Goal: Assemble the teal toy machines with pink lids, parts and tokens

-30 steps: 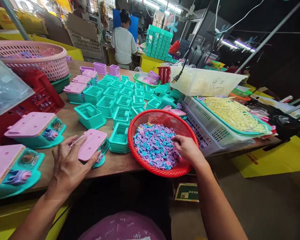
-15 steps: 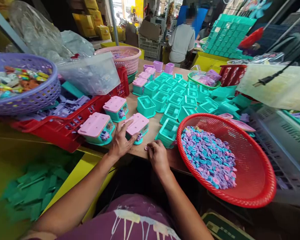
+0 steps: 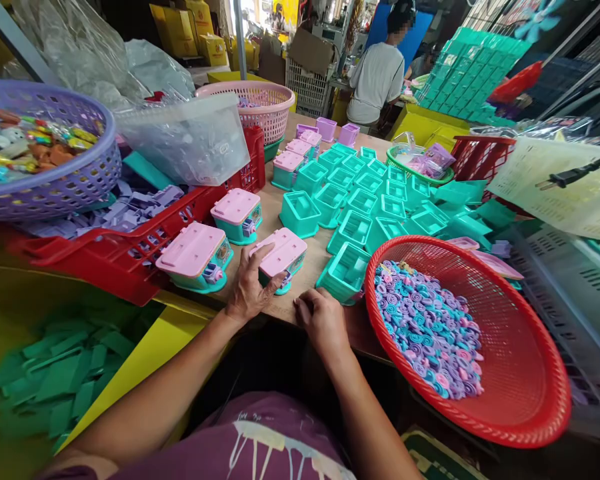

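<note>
My left hand (image 3: 249,288) grips a teal toy box with a pink lid (image 3: 283,251), its fingers at the lid's near left edge and the thumb across the front. Close by on the right, my right hand (image 3: 324,320) rests at the table's front edge, fingers curled in a pinch; what they hold is hidden. Left of my left hand stand two similar lidded boxes, one nearer (image 3: 194,256) and one farther (image 3: 237,215). A red basket (image 3: 525,347) of small purple, blue and pink swirl pieces (image 3: 433,327) sits to the right of my right hand.
Open teal boxes (image 3: 351,267) stand in rows beyond my hands. At left, a red crate (image 3: 145,247) holds purple parts, with a purple basket (image 3: 75,180) above it. Teal pieces (image 3: 65,373) lie low at left. A person (image 3: 377,77) sits farther back.
The small pink round piece seen at my right fingertips is now out of sight. My left hand remains on the lidded box. The view has shifted slightly.
</note>
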`<state>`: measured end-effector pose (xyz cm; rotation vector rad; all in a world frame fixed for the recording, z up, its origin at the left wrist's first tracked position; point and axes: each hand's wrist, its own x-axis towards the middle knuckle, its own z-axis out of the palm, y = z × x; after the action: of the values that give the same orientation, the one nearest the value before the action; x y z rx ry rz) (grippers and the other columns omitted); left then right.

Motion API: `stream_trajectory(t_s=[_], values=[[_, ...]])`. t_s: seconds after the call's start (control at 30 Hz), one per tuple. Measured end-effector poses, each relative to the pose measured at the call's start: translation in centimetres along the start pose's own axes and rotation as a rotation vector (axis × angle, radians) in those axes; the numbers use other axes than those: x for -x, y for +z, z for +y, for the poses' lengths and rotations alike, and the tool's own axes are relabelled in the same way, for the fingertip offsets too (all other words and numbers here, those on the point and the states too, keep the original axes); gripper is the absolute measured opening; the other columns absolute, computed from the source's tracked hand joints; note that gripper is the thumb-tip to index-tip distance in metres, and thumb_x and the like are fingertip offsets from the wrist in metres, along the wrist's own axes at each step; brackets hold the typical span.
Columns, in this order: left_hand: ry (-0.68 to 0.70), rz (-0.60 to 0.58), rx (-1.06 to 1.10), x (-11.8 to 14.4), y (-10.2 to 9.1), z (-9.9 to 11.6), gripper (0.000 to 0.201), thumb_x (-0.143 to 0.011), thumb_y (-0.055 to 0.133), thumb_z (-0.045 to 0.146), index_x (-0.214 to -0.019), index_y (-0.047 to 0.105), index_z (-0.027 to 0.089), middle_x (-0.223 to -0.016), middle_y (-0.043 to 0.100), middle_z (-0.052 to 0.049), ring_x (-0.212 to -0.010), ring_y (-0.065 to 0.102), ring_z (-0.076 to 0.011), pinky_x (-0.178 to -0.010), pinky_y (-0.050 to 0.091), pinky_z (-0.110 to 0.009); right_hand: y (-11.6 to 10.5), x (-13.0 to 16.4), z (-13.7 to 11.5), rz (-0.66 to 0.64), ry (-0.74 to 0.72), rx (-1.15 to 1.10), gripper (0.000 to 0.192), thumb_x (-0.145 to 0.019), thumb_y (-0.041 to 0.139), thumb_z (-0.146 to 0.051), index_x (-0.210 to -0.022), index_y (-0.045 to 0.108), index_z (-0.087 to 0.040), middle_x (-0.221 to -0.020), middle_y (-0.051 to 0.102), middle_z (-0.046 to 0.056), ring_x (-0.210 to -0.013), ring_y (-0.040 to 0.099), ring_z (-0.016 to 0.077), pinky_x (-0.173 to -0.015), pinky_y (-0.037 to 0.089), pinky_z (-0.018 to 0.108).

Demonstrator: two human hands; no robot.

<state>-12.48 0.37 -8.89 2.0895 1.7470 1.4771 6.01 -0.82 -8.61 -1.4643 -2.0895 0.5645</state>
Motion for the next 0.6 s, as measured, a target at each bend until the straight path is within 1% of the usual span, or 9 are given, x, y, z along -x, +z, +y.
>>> stream_trajectory(t_s=[0.07,0.1,0.17,0.27,0.33,0.37,0.47,0.6], values=[[-0.003,-0.011,0.007,-0.1,-0.1,0.0,0.056,-0.091,0.056,0.048,-0.137,0.043,0.019,-0.133,0.048,-0.015,-0.128,0.047,-0.0277,-0.109,0.041,-0.042,-0.2,0.0,0.0,-0.009,-0.006,0.086,0.019,-0.091,0.056,-0.022,-0.076,0.066,-0.018,-0.075,0.060,0.004,-0.062,0.053,0.0133,-0.058,0.036,0.025],[-0.007,-0.010,0.009,-0.1,-0.2,0.1,0.056,-0.091,0.057,0.047,-0.137,0.044,0.019,-0.133,0.049,-0.015,-0.128,0.048,-0.0275,-0.109,0.041,-0.042,-0.2,0.1,0.0,-0.007,-0.016,0.078,0.020,-0.091,0.055,-0.023,-0.074,0.064,-0.017,-0.073,0.059,0.004,-0.061,0.052,0.0130,-0.058,0.036,0.025],[-0.032,0.013,0.026,-0.3,-0.4,0.4,0.053,-0.091,0.058,0.045,-0.135,0.046,0.019,-0.131,0.052,-0.014,-0.126,0.050,-0.0265,-0.108,0.043,-0.040,-0.1,0.2,0.0,0.029,-0.041,-0.060,0.020,-0.092,0.055,-0.025,-0.074,0.062,-0.017,-0.072,0.058,0.003,-0.062,0.052,0.0126,-0.060,0.038,0.025],[-0.099,0.066,0.076,-0.7,-0.7,1.0,0.045,-0.092,0.056,0.043,-0.130,0.050,0.020,-0.125,0.058,-0.012,-0.121,0.055,-0.0244,-0.104,0.046,-0.038,0.4,0.0,-0.3,0.172,-0.041,-0.370,0.020,-0.094,0.055,-0.029,-0.078,0.061,-0.018,-0.072,0.057,0.000,-0.065,0.053,0.0116,-0.062,0.041,0.023],[-0.131,0.074,0.095,-0.9,-0.8,1.4,0.043,-0.092,0.056,0.044,-0.127,0.053,0.020,-0.124,0.060,-0.011,-0.119,0.057,-0.0239,-0.102,0.047,-0.038,0.8,-0.2,-0.6,0.250,-0.040,-0.497,0.019,-0.094,0.055,-0.030,-0.082,0.061,-0.018,-0.074,0.057,0.000,-0.067,0.053,0.0113,-0.064,0.042,0.023],[-0.138,0.072,0.102,-1.0,-0.8,1.6,0.042,-0.092,0.057,0.044,-0.127,0.054,0.020,-0.124,0.061,-0.011,-0.118,0.057,-0.0238,-0.101,0.047,-0.037,1.0,-0.4,-0.7,0.266,-0.054,-0.530,0.017,-0.094,0.055,-0.029,-0.083,0.061,-0.018,-0.076,0.057,0.000,-0.069,0.054,0.0113,-0.065,0.043,0.023],[-0.142,0.080,0.121,-1.2,-0.8,1.9,0.040,-0.092,0.058,0.042,-0.124,0.055,0.018,-0.123,0.062,-0.011,-0.116,0.059,-0.0230,-0.099,0.048,-0.036,1.4,-0.7,-1.0,0.299,-0.122,-0.552,0.011,-0.094,0.056,-0.024,-0.086,0.061,-0.018,-0.080,0.058,0.001,-0.073,0.056,0.0114,-0.069,0.045,0.024],[-0.125,0.080,0.107,-1.4,-0.7,2.3,0.041,-0.091,0.060,0.040,-0.126,0.056,0.018,-0.123,0.062,-0.011,-0.117,0.058,-0.0228,-0.101,0.047,-0.036,1.6,-0.9,-0.8,0.339,-0.188,-0.532,0.006,-0.093,0.057,-0.020,-0.088,0.061,-0.018,-0.082,0.059,0.001,-0.076,0.057,0.0118,-0.071,0.047,0.025]])
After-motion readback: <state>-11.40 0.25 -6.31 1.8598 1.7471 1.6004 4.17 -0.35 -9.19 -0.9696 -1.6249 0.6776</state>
